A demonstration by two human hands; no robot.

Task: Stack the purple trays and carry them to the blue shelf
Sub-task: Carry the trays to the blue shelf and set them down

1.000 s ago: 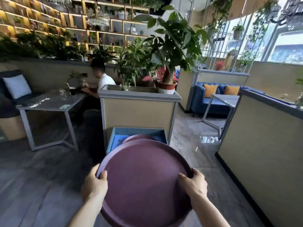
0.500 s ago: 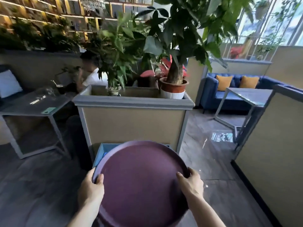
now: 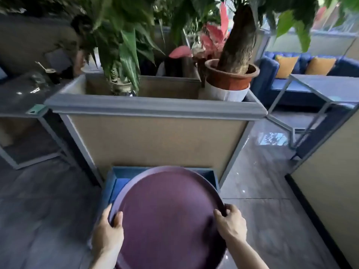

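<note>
Purple tray (image 3: 167,216) in both my hands, held over the blue shelf (image 3: 114,188); tray is round, rimmed, tilted a bit toward me; whether it's one tray or a stack I can't tell, only the top face shows; left hand (image 3: 107,232) clamped on the tray's left rim, thumb over the lip onto the inner face, fingers hidden underneath; right hand (image 3: 231,223) clamped on the right rim the same way, thumb on top, fingers curled around the edge; shelf is a low open-top blue box on the floor, its back wall and left inside showing past the tray's far edge, the rest covered by the tray; shelf sits right against the front panel of the tan planter box (image 3: 157,140); planter has a grey rim, green plants (image 3: 124,45) at its left end, terracotta pot (image 3: 231,78) set in a white pot (image 3: 225,93) at its right end, thick trunk rising from it, red-leaved plant (image 3: 211,38) behind; left of the planter a grey table (image 3: 21,98) with a green card (image 3: 36,109) near its corner; right of the planter another grey-frame table (image 3: 320,88), blue sofa (image 3: 272,74) with orange cushions (image 3: 286,66) behind it; tan partition (image 3: 330,191) at the far right; frame is motion-blurred, fine detail soft.
</note>
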